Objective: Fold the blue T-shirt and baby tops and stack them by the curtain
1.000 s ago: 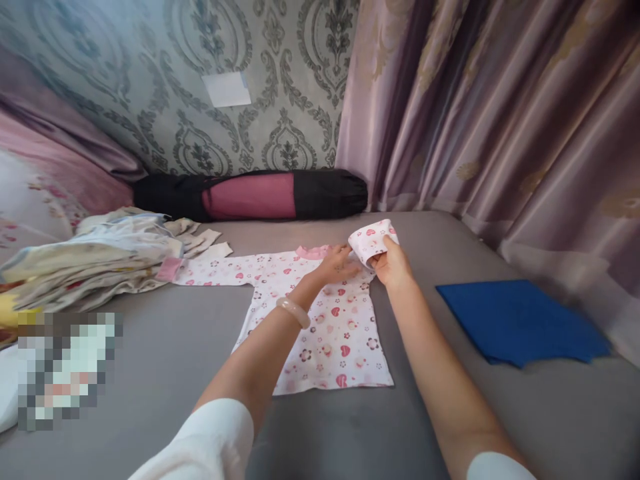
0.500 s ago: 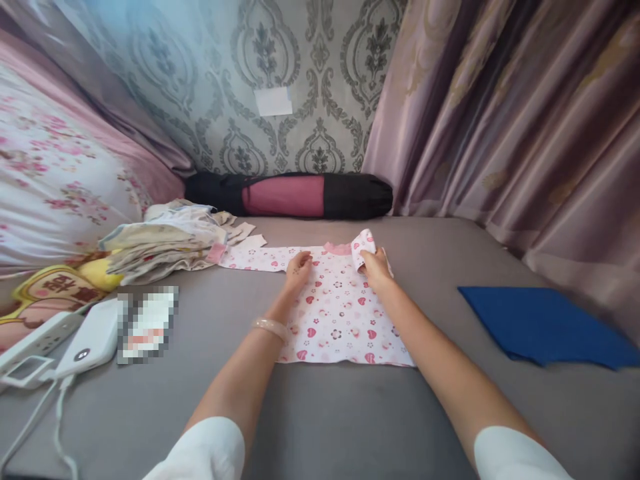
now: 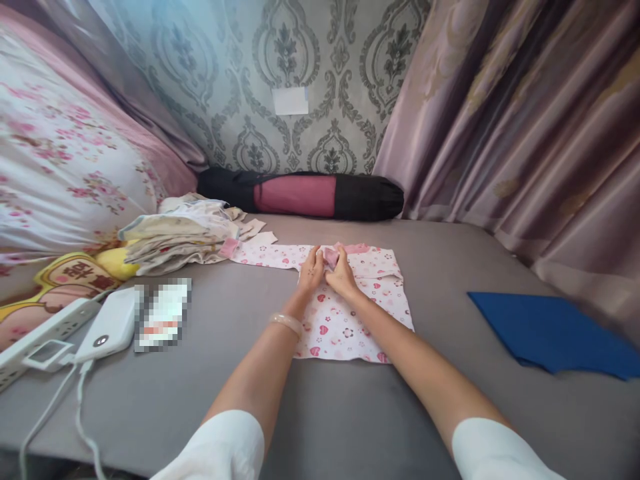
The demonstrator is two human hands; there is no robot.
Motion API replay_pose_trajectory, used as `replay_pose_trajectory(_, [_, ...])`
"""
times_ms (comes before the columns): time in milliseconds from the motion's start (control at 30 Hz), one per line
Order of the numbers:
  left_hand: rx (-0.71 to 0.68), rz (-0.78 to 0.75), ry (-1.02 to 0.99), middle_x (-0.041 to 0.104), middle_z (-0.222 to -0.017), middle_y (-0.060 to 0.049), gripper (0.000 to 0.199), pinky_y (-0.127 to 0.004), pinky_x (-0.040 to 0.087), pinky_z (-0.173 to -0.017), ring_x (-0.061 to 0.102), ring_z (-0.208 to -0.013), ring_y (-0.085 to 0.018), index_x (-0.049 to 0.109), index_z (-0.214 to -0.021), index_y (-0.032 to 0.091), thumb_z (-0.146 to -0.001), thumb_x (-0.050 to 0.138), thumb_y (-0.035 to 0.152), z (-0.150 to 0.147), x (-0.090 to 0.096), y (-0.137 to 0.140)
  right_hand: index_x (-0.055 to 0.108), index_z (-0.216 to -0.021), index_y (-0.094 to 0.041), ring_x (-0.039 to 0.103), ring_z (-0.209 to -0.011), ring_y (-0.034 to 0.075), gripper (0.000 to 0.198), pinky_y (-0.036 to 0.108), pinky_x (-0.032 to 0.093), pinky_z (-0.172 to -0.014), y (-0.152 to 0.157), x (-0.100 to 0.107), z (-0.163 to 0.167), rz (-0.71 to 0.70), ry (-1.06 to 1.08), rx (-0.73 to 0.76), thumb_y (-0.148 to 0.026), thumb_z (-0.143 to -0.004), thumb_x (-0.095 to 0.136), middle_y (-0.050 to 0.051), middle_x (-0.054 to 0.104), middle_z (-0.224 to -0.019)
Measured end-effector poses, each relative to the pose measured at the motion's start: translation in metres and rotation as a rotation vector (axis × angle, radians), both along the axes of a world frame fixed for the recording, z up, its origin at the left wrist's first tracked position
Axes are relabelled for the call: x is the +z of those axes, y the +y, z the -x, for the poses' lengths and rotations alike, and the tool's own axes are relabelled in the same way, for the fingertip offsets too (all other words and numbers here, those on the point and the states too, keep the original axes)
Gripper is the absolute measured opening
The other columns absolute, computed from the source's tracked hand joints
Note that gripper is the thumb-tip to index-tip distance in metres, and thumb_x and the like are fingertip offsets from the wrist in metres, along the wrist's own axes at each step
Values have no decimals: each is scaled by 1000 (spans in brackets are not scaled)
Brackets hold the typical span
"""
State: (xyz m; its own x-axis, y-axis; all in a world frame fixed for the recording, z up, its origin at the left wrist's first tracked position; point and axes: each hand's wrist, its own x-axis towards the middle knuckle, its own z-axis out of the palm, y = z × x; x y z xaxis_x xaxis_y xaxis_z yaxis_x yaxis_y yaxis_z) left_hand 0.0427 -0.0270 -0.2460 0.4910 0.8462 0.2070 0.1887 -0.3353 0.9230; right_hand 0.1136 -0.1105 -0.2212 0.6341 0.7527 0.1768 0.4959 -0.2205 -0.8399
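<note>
A child's long-sleeved top (image 3: 360, 327), white with pink hearts and flowers, lies flat in front of me. One sleeve (image 3: 273, 255) stretches out to the left and ends in a pink cuff. The other sleeve (image 3: 375, 265) is folded across the upper body of the top. My right hand (image 3: 343, 275) is closed on the pink cuff (image 3: 331, 256) of this folded sleeve. Close beside it, my left hand (image 3: 311, 272) rests at the top's left shoulder, fingers together and bent against the cloth; its fingertips are partly hidden.
A pile of folded clothes (image 3: 175, 240) lies at the back left, near a yellow cushion (image 3: 70, 280). Closer are a power strip (image 3: 50, 340), a white power bank (image 3: 113, 327) with cables, and a blurred-out item (image 3: 163, 317). Blue folded cloth (image 3: 550, 330) lies right; a long black-and-pink bag (image 3: 295, 195) lies along the wall.
My right hand has moved left, carrying the right sleeve across the top to beside my left hand. The sleeve now lies over the chest. The whole view has shifted slightly.
</note>
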Motion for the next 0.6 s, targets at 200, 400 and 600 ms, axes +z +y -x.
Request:
replay_pose_trajectory(200, [4, -130, 61, 54, -138, -11, 43, -40, 33, -112, 47, -130, -23, 52, -132, 17, -97, 35, 37, 0, 4, -5, 31, -142, -17, 57, -119, 18, 71, 36, 41, -104, -5, -2, 0, 3, 36, 203, -2, -75, 48, 8, 67, -122])
replay_pose_trajectory(400, [-35, -221, 120, 63, -107, -9, 35, -38, 47, -96, 61, -100, -21, 67, -113, 20, -80, 55, 16, 2, -6, -3, 54, -123, -19, 63, -109, 15, 49, 32, 46, -99, -15, 0, -46, -14, -17, 44, -2, -78, 44, 7, 69, -115])
replay_pose_trajectory(600, [-116, -256, 47, 63, -95, -7, 32, -35, 49, -91, 61, -92, -19, 72, -93, 17, -78, 46, 6, 2, -6, 10, 61, -120, -17, 59, -115, 20, 44, 32, 43, -100, -35, 7, -106, 243, -281, -182, -7, -84, 38, 9, 66, -120])
